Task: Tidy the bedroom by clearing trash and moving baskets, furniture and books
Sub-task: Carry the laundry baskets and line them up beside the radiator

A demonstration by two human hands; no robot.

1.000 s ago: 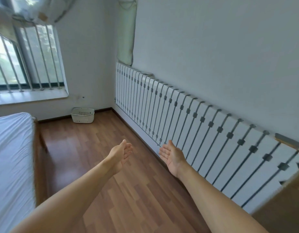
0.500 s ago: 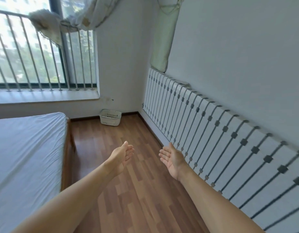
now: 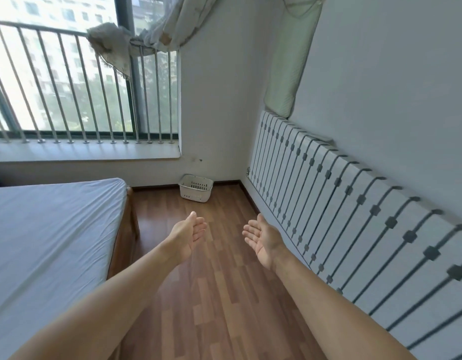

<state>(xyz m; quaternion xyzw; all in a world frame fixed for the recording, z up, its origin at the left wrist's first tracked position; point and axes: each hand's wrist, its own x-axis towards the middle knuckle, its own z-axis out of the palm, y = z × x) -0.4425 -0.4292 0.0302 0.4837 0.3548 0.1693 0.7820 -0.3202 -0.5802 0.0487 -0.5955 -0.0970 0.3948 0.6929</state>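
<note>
A small white plastic basket (image 3: 196,188) stands on the wooden floor against the far wall, below the window corner. It looks empty from here. Both my arms reach forward over the floor. My left hand (image 3: 189,233) is open, palm turned inward, holding nothing. My right hand (image 3: 261,239) is open too, palm facing up and left, empty. Both hands are well short of the basket, with bare floor between.
A bed with a white sheet (image 3: 50,229) and wooden frame fills the left. A white slatted panel with dark rods (image 3: 354,216) leans along the right wall. A pale green cushion (image 3: 289,61) hangs above it. A barred window (image 3: 81,81) and sill lie ahead.
The view has swung left and up, bringing more of the bed and window into sight. The basket now appears nearer the centre. Both hands keep their open pose.
</note>
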